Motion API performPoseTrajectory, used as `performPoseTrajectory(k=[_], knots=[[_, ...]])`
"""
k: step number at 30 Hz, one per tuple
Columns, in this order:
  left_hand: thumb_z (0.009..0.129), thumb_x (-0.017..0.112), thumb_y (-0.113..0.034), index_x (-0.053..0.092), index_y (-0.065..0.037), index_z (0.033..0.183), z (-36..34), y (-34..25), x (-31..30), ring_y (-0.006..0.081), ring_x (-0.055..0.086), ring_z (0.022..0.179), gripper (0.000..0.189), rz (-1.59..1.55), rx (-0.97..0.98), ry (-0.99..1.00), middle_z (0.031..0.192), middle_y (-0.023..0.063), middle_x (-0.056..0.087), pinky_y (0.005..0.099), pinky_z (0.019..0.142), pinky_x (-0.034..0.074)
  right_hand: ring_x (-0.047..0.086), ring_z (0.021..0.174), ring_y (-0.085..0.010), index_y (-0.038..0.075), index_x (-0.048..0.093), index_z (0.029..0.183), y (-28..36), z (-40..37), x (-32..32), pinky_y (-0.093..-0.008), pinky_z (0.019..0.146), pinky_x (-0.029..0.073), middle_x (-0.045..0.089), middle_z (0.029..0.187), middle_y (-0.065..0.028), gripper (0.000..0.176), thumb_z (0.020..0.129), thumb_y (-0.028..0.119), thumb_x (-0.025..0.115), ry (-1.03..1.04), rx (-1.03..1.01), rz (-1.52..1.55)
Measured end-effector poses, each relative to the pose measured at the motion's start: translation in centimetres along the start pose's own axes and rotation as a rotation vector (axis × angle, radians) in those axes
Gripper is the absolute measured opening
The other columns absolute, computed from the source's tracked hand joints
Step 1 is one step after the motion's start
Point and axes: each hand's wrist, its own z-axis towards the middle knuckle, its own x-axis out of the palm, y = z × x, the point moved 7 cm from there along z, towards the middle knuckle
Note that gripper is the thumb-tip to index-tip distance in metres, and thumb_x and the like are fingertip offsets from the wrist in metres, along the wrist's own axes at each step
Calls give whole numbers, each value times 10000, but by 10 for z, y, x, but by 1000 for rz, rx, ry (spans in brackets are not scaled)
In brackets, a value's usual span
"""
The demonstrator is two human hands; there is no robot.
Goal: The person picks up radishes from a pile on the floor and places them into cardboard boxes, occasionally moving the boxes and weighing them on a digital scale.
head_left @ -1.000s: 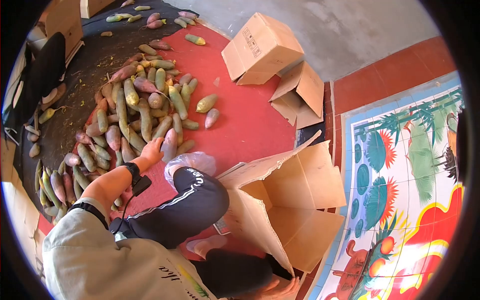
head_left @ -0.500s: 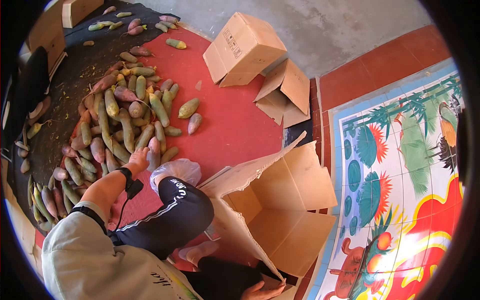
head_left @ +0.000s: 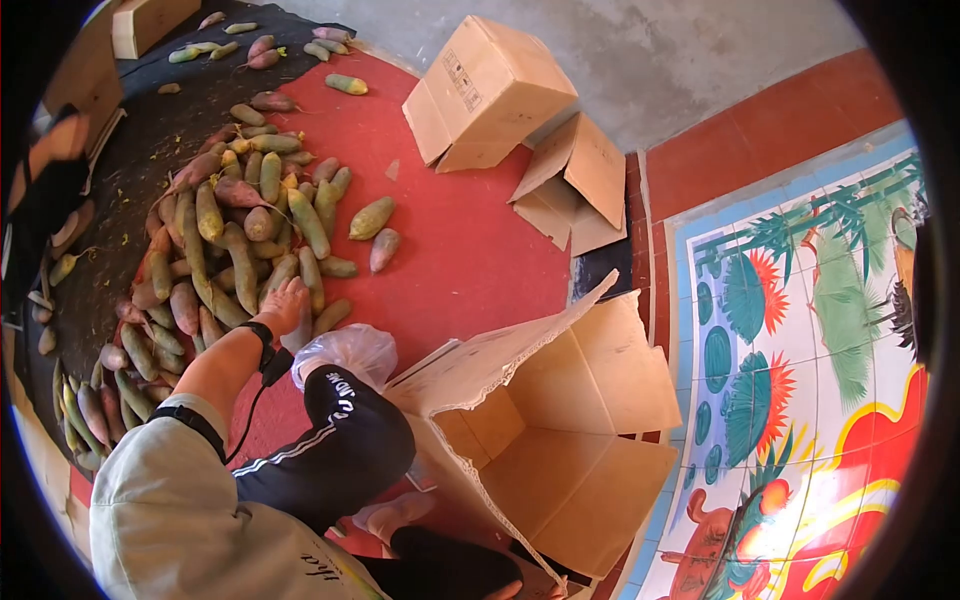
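Note:
My left hand (head_left: 285, 305), with a black strap and small device at the wrist, reaches to the near edge of a heap of green and pink radishes (head_left: 240, 265). Its fingers are closed over a pinkish radish (head_left: 299, 328), which the hand partly covers. More radishes lie against it on the far side. Only a sliver of my right hand (head_left: 507, 591) shows at the bottom edge, by the lower rim of a large open cardboard box (head_left: 565, 490). Its fingers are mostly cut off by the frame. The inside of the box shows bare cardboard.
Two more cardboard boxes (head_left: 490, 95) (head_left: 575, 185) stand on the red mat (head_left: 470, 240) near the wall. A plastic-covered foot (head_left: 350, 352) is between the heap and the large box. A tiled picture wall (head_left: 800, 350) rises at right. Another person's arm (head_left: 55, 150) shows at far left.
My left hand has moved slightly forward and closed over the pinkish radish, covering more of it. My right hand has slipped mostly out of view at the bottom. The camera view has shifted a little.

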Motion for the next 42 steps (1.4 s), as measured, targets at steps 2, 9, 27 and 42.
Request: performPoseTrajectory(k=[2,9,27,42], knots=[[765,488,-137,381,-97,1236,6,-2,1,302,269,1243,485,14,11,14,1346,123,259,455,967,294,406,1072,-372,-48,236,1253,-6,-2,3,-466,929,307,374,1195,-234,685,803,353,562,39,58,-18],[766,519,-145,373,-118,1219,34,7,26,280,383,1145,477,145,-53,93,1288,130,321,391,897,365,389,1086,-374,-45,222,1256,5,4,5,-468,935,304,357,1208,-243,685,805,344,560,28,77,106],[747,573,-278,603,-93,935,-49,71,90,255,618,810,266,117,31,303,817,133,626,364,634,492,474,1014,-370,-35,352,1207,50,27,-2,-474,870,361,488,1106,-242,448,877,251,455,-150,-218,-30],[708,627,-428,454,55,1105,-119,77,-53,163,556,635,649,-1014,-231,95,823,96,583,271,439,380,389,1084,-400,-30,358,1161,30,19,1,-497,929,265,418,1187,-244,451,797,191,505,6,-109,36]])
